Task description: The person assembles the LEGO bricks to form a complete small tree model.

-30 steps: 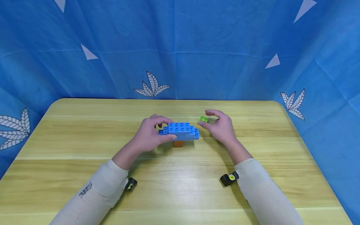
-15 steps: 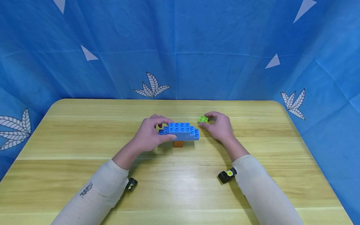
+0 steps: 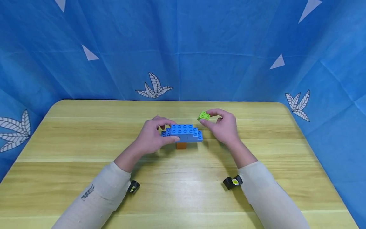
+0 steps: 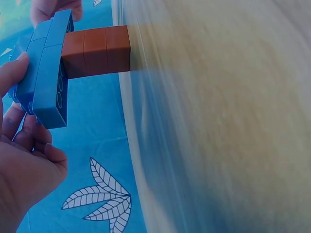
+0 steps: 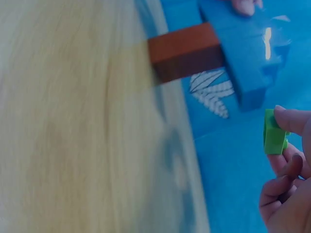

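Observation:
Stepped blue building bricks (image 3: 186,136) sit on top of a short column of brown bricks (image 3: 181,146) standing on the table. My left hand (image 3: 151,136) grips the left part of the blue bricks, thumb on the near side and fingers behind. In the left wrist view the brown column (image 4: 97,51) shows several stacked bricks under the blue ones (image 4: 46,73). My right hand (image 3: 224,127) pinches a lime green brick (image 3: 204,116) between thumb and forefinger. The right wrist view shows that green brick (image 5: 275,132) raised off the table, apart from the blue bricks (image 5: 243,58).
The wooden table (image 3: 183,190) extends around the bricks on all sides. Behind it hangs a blue cloth (image 3: 183,51) with leaf and triangle prints. A black wrist device shows below each sleeve cuff.
My right thumb and forefinger have closed on the green brick and lifted it from the table, slightly away and to the left. My left hand and the blue bricks stay in place.

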Demonstrator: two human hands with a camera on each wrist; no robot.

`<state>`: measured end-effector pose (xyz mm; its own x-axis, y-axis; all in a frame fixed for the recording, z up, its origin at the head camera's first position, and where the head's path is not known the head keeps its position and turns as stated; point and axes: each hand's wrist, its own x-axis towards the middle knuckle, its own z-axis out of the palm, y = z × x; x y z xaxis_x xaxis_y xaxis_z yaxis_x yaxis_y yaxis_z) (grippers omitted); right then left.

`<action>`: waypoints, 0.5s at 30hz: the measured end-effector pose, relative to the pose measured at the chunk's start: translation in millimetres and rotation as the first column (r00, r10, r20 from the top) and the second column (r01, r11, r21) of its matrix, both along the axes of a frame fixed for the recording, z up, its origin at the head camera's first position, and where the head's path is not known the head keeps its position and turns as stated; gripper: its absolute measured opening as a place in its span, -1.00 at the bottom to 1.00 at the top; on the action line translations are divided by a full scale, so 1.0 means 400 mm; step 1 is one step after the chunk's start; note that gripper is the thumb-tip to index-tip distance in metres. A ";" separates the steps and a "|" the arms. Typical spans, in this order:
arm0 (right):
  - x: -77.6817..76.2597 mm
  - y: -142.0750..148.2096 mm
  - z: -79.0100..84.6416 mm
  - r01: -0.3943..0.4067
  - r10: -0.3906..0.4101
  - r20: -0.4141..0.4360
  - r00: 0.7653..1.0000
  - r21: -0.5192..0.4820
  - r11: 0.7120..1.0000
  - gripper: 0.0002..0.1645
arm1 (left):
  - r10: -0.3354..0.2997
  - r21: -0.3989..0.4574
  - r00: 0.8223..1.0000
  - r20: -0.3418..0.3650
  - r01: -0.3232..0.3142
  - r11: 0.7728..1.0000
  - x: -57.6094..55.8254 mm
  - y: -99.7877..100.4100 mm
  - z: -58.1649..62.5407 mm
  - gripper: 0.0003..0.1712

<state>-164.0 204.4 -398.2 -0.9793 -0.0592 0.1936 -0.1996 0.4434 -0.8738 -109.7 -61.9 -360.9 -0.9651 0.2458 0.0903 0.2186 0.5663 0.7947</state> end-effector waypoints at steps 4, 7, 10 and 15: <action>0.031 -0.005 0.039 -0.016 0.013 -0.048 0.999 -0.063 0.998 -0.60 | -0.001 -0.003 1.000 0.001 0.001 1.000 -0.001 0.001 0.002 -0.52; 0.050 -0.012 0.059 -0.038 0.032 -0.060 0.998 -0.096 0.995 -0.60 | 0.005 -0.008 1.000 0.005 -0.005 1.000 -0.001 0.000 0.002 -0.52; 0.066 -0.023 0.076 -0.071 0.061 -0.078 0.995 -0.133 0.989 -0.61 | 0.006 -0.006 1.000 0.005 -0.006 1.000 -0.003 -0.003 0.000 -0.52; 0.085 -0.047 0.099 -0.225 0.199 -0.165 0.966 -0.163 0.960 -0.64 | -0.015 0.013 1.000 -0.014 0.015 1.000 -0.006 -0.007 -0.004 -0.53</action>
<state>-130.0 185.6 -358.5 -0.9083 -0.2137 0.3595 -0.4028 0.2160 -0.8894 -112.0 -64.7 -362.6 -0.9598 0.2594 0.1068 0.2382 0.5527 0.7986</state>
